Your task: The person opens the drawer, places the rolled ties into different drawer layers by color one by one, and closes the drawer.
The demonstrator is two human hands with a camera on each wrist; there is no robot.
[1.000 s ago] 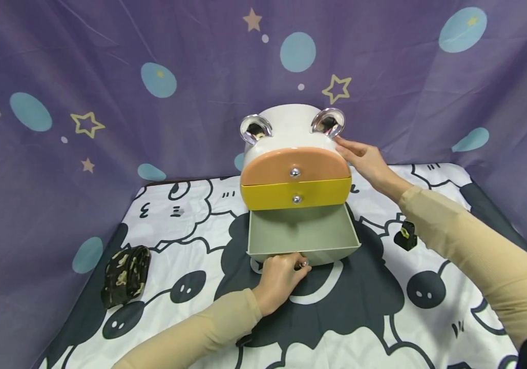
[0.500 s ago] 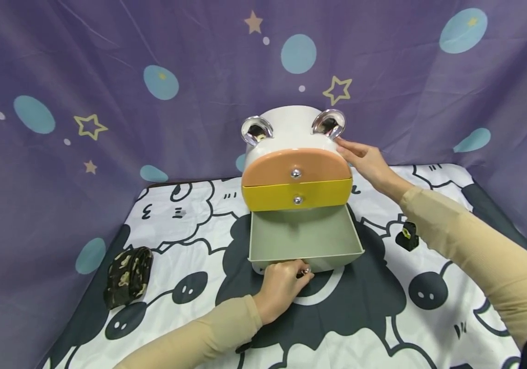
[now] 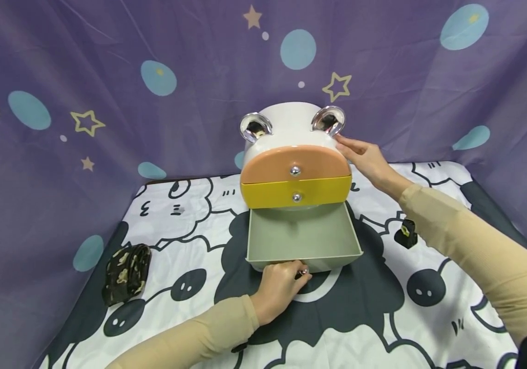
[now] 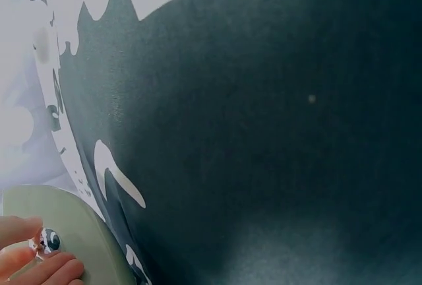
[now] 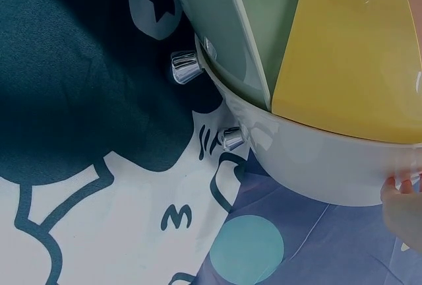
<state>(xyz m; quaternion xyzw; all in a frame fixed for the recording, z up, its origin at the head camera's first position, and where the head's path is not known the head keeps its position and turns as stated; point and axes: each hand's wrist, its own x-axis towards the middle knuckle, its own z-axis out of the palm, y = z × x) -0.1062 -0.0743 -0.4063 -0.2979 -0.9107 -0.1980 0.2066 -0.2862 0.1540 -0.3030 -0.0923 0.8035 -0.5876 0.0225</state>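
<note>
Green drawer, drawn well out toward the near side from the bottom of the white cabinet, with its silver knob clamped in the curled fingers of the left hand. Apparently braced on the right by the right hand, fingers nearly straight and resting on the white wall just below the right silver eye, wrapped round nothing. Directly above, flush with the cabinet front, the yellow drawer and orange drawer. By the look of it, late in the step of opening the lowest drawer. Next, probably calling for a level, gentle pull short of sliding it free, steady pressure on the right against tipping, then release of the knob. Farther out, on the printed cloth, a camouflage pouch to the left and a small dark block to the right; beyond, on the far side, a purple curtain.
</note>
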